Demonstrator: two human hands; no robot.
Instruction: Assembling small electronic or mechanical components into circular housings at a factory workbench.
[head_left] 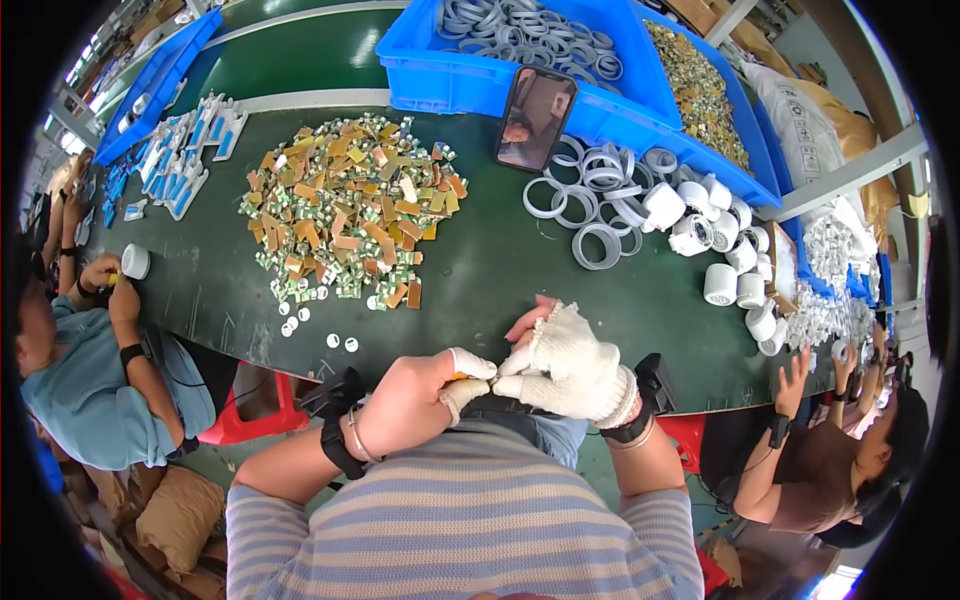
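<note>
"So, from my remote seat, what are the hands doing?"

"I see them meeting at the middle of the tabletop's (pixel 480 240) near edge. The left hand (pixel 412 402), its fingertips wrapped in white, pinches a small yellowish piece (pixel 460 376), mostly hidden. The right hand (pixel 572 368), in a white knit glove, has its thumb and fingers at the same spot; whether it grips too, I can't tell."

"Why so close to the body?"

"I'd guess it steadies a fine pinch. The coverings probably spare the skin. I find the heap of little circuit boards (pixel 350 205) left of centre, presumably for easy reach, with a few white discs (pixel 333 341) on its near side. Loose grey rings (pixel 597 266) lie toward the far edge, right of centre, and white caps (pixel 720 284) nearer the right. The phone (pixel 536 118) leans on a blue bin (pixel 440 88), likely so its screen faces the wearer."

"And the surface, the room?"

"Dark green and smooth. Along the near edge I make out a co-worker in blue (pixel 100 390) to the left, another in brown (pixel 815 460) to the right, a red stool (pixel 235 427), and a bulging brown sack (pixel 180 515) lower left."
</note>
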